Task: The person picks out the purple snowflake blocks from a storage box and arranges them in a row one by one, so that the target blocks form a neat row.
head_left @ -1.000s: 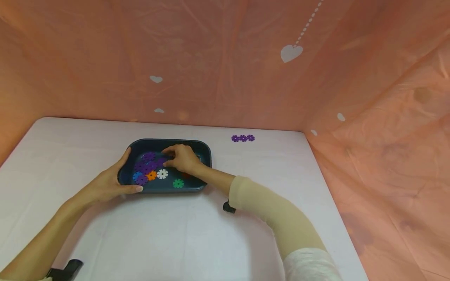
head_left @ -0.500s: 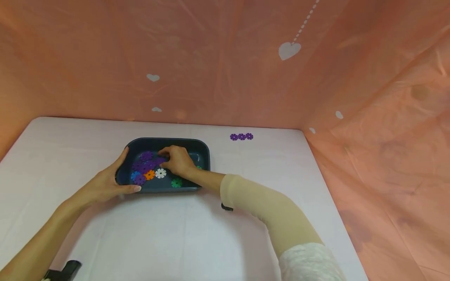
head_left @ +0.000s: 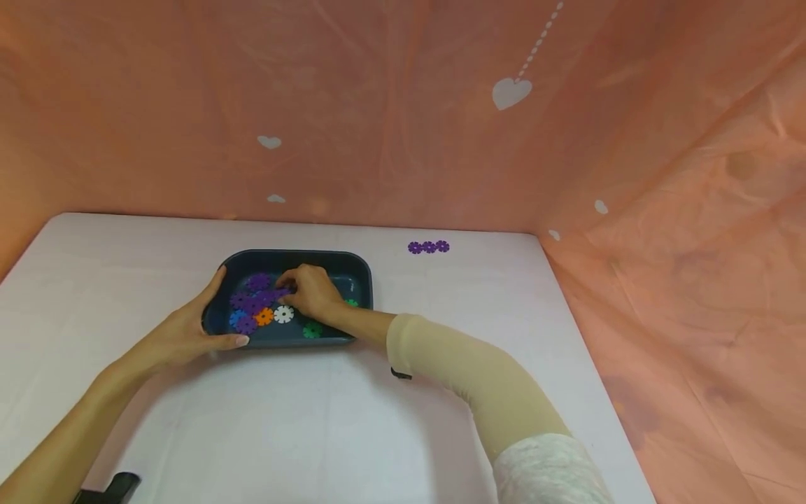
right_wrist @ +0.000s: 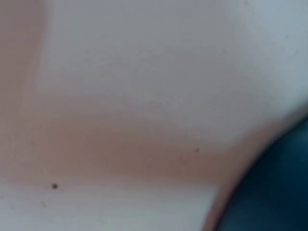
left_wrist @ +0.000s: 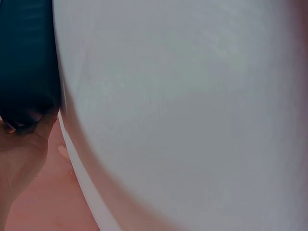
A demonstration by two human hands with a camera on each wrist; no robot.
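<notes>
Left of centre in the head view, on white table (head_left: 352, 420): dark blue rectangular plastic tray (head_left: 359, 269), holding a heap of flat gear-shaped plastic discs. Left hand (head_left: 182, 332) clasped round the tray's near left corner, thumb along the front rim, fingers up the left wall. Right hand (head_left: 313, 292) inside the tray, fingers curled, fingertips pinching a purple gear-shaped plastic disc (head_left: 281, 290) at the top of the purple cluster (head_left: 252, 297). Just below the cluster: blue disc (head_left: 236, 318), orange disc (head_left: 264, 316), white disc (head_left: 283, 314) in a row; green disc (head_left: 311, 330) lower right of these, near the front wall; another green piece (head_left: 351, 303) just showing past the wrist. Upper centre-right of the frame, well apart from the tray: short chain of three purple discs (head_left: 428, 247) lying flat near the table's far edge. Behind and to the right: orange sheet with white hearts (head_left: 511, 92). Left wrist view: only the tray's dark wall at upper left, part of the palm below it. Right wrist view: blurred, a dark blue patch at lower right.
</notes>
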